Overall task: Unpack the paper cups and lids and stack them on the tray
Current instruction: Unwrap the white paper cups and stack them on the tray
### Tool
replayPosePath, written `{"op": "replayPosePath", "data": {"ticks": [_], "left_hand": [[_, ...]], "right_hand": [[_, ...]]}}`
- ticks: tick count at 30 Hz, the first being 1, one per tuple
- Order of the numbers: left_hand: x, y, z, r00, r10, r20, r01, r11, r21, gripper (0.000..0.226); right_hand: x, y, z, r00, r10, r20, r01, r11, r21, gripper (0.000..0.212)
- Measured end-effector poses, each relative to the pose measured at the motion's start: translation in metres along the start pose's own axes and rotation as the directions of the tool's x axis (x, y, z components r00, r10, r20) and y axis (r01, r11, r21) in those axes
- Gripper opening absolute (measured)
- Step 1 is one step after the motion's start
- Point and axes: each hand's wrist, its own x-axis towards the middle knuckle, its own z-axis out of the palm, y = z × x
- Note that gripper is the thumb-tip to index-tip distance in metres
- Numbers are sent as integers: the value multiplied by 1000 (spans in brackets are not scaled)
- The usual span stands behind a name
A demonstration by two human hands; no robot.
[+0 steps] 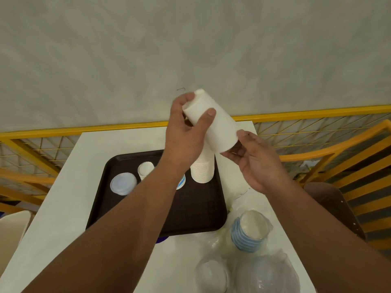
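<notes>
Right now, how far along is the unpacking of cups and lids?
Partly done. On the tray stand an inverted white cup stack, a small cup and a lid pile. In hand: the left hand grips a white cup bundle, the right hand at its open end. Left: the blue-striped cups and other items in plastic bags.

We find no readable text, label, brand, number or sign anywhere; the white cups [211,121] at frame centre and the tray [196,208] below are unmarked.
</notes>
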Motion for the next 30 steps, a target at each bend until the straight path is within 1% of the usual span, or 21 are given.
{"op": "replayPosePath", "data": {"ticks": [2,3,4,6,7,9,11,12,14,16,18,20,26,30], "left_hand": [[15,11,-9,995,78,-56,-76,996,38,39],[23,16,-13,990,127,-62,-122,989,86,39],[31,21,-16,984,173,-49,-165,976,141,39],[41,24,-19,979,204,-7,-195,944,266,41],[44,21,-18,982,186,14,-181,930,320,41],[47,6,-17,991,128,46,-135,904,405,43],[45,-15,-18,993,79,82,-109,872,478,46],[44,-25,-19,993,60,100,-102,857,504,47],[40,-43,-20,992,22,126,-87,838,538,48],[36,-56,-20,988,-15,152,-73,827,558,49],[32,-66,-21,982,-40,184,-74,817,572,51],[29,-74,-22,978,-61,199,-69,807,587,53],[24,-83,-23,976,-55,211,-92,772,629,54],[23,-81,-24,972,-55,227,-111,745,658,55]], "right_hand": [[15,1,-8,999,-34,-36,24,965,-261,15],[23,2,-13,998,-37,-53,13,916,-400,12],[32,5,-19,998,-25,-57,-9,847,-532,16],[49,15,-29,998,50,-37,-61,685,-726,46],[56,21,-31,994,105,-25,-84,606,-791,60],[66,34,-31,974,224,25,-84,461,-883,82],[75,46,-30,947,310,80,-39,360,-932,98],[79,52,-31,937,335,102,-16,332,-943,100],[84,62,-33,917,374,140,13,323,-946,98],[86,70,-34,901,404,156,6,350,-937,96],[89,76,-35,904,394,167,8,376,-927,90],[89,77,-33,909,379,175,20,378,-926,83],[86,80,-30,909,364,201,38,408,-912,76],[84,75,-27,913,370,172,26,368,-930,78]]}}
